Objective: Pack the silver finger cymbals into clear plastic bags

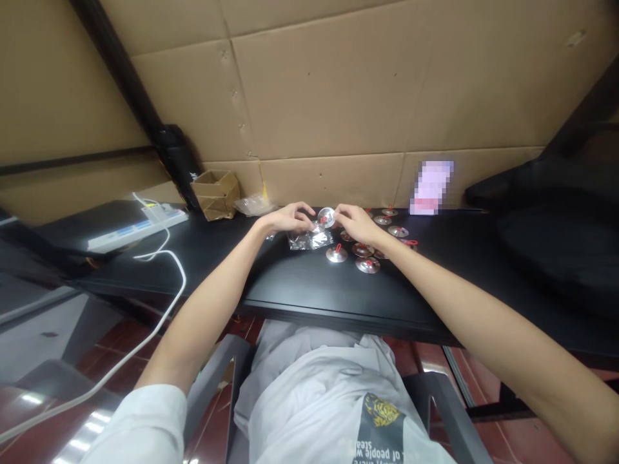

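Observation:
Just above a clear plastic bag (309, 240), a small finger cymbal (327, 218) is tilted up, its shiny disc showing. The fingers of my right hand (356, 222) pinch its right edge. From the other side, my left hand (293, 218) curves its fingers down at the top of the bag and seems to grip it; the fingertips are partly hidden. Close in front of my right hand, a cymbal with a red loop (336, 253) and another cymbal (368, 265) lie on the black table (290, 283). Several more cymbals (398, 231) lie around and behind that hand.
An open cardboard box (215, 194) and a plastic packet (255, 205) stand at the back left. Farther left is a white power strip (138, 231) with a cable (180, 270). A blurred-out phone-like screen (432, 187) leans on the cardboard wall (329, 96).

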